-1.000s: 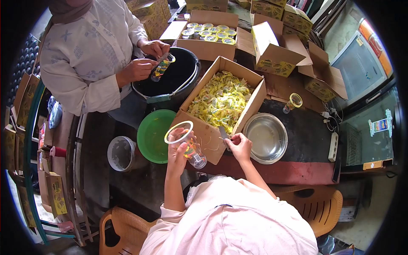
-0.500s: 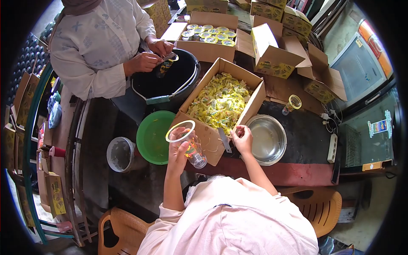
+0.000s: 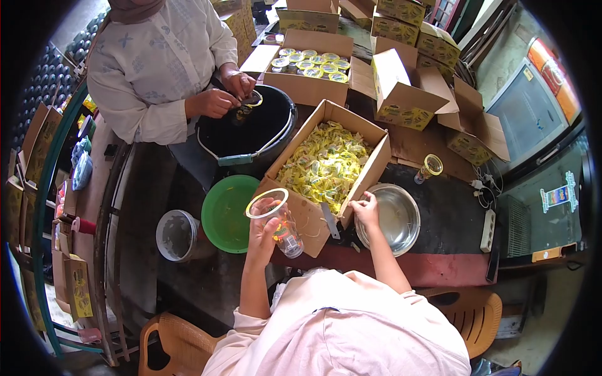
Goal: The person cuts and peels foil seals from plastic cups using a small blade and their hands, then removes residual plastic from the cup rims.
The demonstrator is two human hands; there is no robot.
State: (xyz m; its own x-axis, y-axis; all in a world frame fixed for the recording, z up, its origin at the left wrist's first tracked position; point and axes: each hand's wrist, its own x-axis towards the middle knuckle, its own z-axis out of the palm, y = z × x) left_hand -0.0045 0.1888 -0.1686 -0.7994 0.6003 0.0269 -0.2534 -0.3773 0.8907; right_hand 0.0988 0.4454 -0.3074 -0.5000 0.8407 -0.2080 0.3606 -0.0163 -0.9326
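Note:
My left hand (image 3: pixel 262 237) is wrapped round a clear plastic cup (image 3: pixel 288 238) with a printed design, its wide rim tilted up toward the left. Beyond the cup is an open cardboard box (image 3: pixel 380 153) filled with crumpled yellow-and-clear plastic pieces (image 3: pixel 323 164). My right hand (image 3: pixel 367 214) is beside the box's near right corner, over the left rim of a metal bowl (image 3: pixel 411 235). Its fingertips are pinched together, and anything between them is too small to make out. A flat metal blade (image 3: pixel 330 220) rests at the box's near edge.
Left of the box stand a green basin (image 3: pixel 229 213), a white bucket (image 3: pixel 177 235) and a large black tub (image 3: pixel 276 141). Across the tub, a co-worker's hands (image 3: pixel 219 100) hold a cup. A box of lidded cups (image 3: pixel 307 91) is behind. One cup (image 3: pixel 429 168) stands at right.
The view has shifted slightly, so the surroundings sit lower. My right hand has moved a little right, over the bowl's rim. My left hand still holds the cup.

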